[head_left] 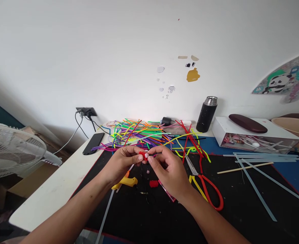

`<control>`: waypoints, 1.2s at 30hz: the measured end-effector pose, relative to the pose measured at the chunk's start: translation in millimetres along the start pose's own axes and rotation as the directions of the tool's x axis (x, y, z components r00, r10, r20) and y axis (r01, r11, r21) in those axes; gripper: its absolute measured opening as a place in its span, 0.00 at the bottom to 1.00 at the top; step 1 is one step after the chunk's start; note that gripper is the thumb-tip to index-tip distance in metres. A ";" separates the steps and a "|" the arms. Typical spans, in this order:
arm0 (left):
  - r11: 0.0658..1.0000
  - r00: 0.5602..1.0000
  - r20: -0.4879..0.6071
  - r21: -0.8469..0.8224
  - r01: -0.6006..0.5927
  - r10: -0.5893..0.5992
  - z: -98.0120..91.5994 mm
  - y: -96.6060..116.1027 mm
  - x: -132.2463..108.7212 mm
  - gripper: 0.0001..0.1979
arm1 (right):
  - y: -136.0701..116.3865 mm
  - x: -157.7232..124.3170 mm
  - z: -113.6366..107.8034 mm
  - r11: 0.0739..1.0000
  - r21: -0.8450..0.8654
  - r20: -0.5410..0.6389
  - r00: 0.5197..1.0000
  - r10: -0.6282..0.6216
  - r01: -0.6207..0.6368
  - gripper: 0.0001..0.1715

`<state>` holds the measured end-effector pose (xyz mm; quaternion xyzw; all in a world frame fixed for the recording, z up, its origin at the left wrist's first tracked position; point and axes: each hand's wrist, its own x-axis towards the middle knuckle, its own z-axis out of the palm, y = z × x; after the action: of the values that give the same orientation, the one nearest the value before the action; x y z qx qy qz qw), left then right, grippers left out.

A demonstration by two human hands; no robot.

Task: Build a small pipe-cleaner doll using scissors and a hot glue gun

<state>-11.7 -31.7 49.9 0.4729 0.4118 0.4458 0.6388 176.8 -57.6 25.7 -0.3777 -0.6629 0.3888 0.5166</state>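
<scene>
Fuzzy red piece of bent craft wire (142, 154) sits between your two hands, raised above the black mat (129, 217), with a small pale pink bit (146, 155) at its right end. Your left hand (133, 158) pinches the red piece between thumb and forefinger, and your right hand (153, 157) closes its thumb and forefinger at the pale bit, so the two grips probably steady each other on such small parts; whether the bits are fixed together, you can't tell from here. Just below your fingers, a second fuzzy red roll (154, 183) and another tiny pale pink bit (147, 172) lie on the mat, likely kept near for easy reach. Your yellow glue gun (129, 182) lies beyond your left wrist and the red-handled metal scissors (205, 184) rest open beside your right forearm, each seemingly parked by a hand. Translucent bluish sticks (257, 191) spread farther right, next to a thin pale wooden stick (244, 168). Behind, a multicoloured heap of fuzzy craft stems (141, 134) lines the back of the white desk (42, 200), perhaps pushed there to free working room, between a black phone (93, 143) and a black steel-topped flask (207, 115).
</scene>
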 end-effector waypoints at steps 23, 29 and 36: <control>0.999 1.000 0.018 -0.031 0.017 -0.016 -6.2 -6.4 2.5 0.18 | 2.5 0.1 1.5 0.999 -0.032 -0.026 1.000 -0.005 0.004 0.10; 0.996 0.998 0.037 -0.071 0.056 -0.054 -4.3 -6.8 1.8 0.19 | 2.0 0.6 1.2 1.000 -0.012 -0.013 1.000 0.001 -0.001 0.10; 0.995 0.998 0.051 -0.081 0.051 -0.047 -4.7 -5.0 2.6 0.18 | 2.0 0.2 0.6 1.000 0.018 -0.008 1.000 0.010 -0.010 0.12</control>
<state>-14.6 -28.9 43.8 0.4469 0.3886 0.4349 0.6783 176.4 -56.7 23.9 -0.3779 -0.6555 0.3956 0.5206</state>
